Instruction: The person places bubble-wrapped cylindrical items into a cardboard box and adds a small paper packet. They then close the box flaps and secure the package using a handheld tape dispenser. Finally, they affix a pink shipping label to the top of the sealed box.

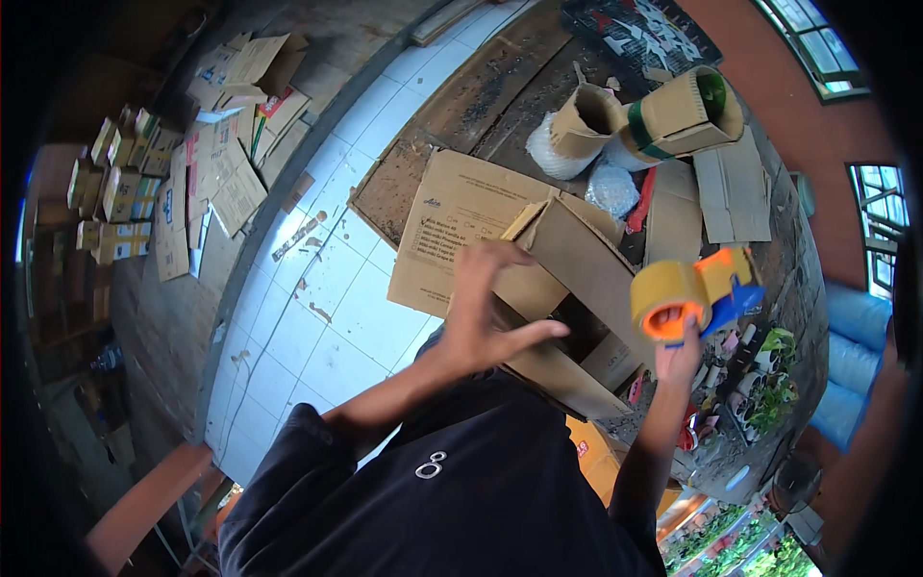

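1. Lowest in the frame, centre — a dark sleeve and torso, with both forearms rising from it toward the middle of the picture.
2. Left hand [486, 313], centre of frame: open, fingers spread and curled, gripping nothing, hovering over the near flap of the open cardboard box [567, 288]; whether touching the flap cannot be told.
3. Right hand [679, 361], right of centre: closed around the handle of a tape dispenser [697, 293] — orange and blue body, roll of tan packing tape on an orange core — raised just right of the box.
4. Box itself mid-frame, flaps up, dark inside, resting on a worn wooden table [452, 111]; a flattened cardboard sheet [452, 226] lying under and to the left of it.
5. Right edge beside the table: small pots with green plants [769, 380].
6. Farther up, upper right: rolled corrugated cardboard tubes [673, 120], one banded with green tape, next to wads of bubble wrap [611, 188] and flat cardboard pieces [731, 192].
7. Left of the table: white tiled floor [317, 298].
8. Farthest, upper left: scattered flattened cartons and stacked small boxes [144, 183].
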Available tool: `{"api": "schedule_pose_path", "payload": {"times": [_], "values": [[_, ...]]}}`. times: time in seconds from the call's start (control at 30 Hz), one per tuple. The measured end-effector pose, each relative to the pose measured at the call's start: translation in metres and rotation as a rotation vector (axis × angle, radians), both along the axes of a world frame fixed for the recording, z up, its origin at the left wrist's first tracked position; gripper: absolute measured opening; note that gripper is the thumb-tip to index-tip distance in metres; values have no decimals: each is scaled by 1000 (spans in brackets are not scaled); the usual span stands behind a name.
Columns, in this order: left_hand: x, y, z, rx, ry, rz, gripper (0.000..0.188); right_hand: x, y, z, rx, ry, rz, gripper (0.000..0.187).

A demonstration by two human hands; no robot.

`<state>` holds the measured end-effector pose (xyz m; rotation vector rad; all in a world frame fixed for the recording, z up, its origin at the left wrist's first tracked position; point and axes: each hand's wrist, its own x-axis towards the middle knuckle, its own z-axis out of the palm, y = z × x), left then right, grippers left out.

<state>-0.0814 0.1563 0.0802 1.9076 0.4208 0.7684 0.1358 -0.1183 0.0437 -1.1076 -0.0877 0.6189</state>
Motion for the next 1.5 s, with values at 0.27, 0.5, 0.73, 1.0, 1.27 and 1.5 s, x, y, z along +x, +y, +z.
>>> {"api": "schedule_pose_path", "payload": {"times": [0.27, 0.5, 0.73, 1.0, 1.27, 1.5], "values": [[-36, 27, -92, -218, 385, -73, 83, -18, 110, -47, -242, -207, 271, 63], [-13, 25, -67, -721, 82, -21, 45, -71, 137, -12, -281, -635, 375, 88], [-2, 55, 9, -1120, 12, -275, 38, -104, 126, -12, -556, -1004, 231, 101], [-14, 9, 5, -1355, -162, -137, 30, -122, 92, -37, -476, -1154, 209, 97], [-23, 6, -18, -1141, -194, 164, 22, -103, 77, -15, -529, -1276, 460, 99], [-10, 87, -63, -894, -188, 349, 21, -85, 84, 18, -573, -1376, 560, 81]]}}
